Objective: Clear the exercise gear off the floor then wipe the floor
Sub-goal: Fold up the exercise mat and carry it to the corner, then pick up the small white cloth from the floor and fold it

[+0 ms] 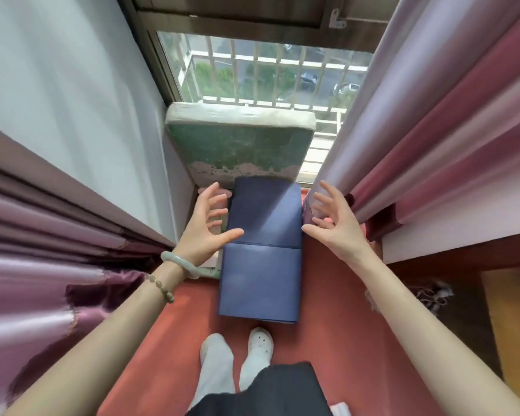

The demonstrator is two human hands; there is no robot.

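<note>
We are at the clearing step: the folded blue mat (261,250) rests on the red floor (339,310), just ahead of our white shoes (260,343), and its far end meets the worn green pad (240,145) under the window (267,76). We cannot tell if the mat lies flat or leans on that pad.

Our left hand (204,232) is beside the mat's left edge, thumb over its border. Our right hand (336,226) is beside its right edge. The fingers (211,190) of both are spread and released, grasping nothing.

If the mat is to come away, the next move probably calls for closing both hands on its edges together, so the folds do not slip open. Wiping has to wait until this floor is bare.

Pink curtains (42,265) hang close on both sides of the mat, and a pale wall (72,100) rises to its left.
</note>
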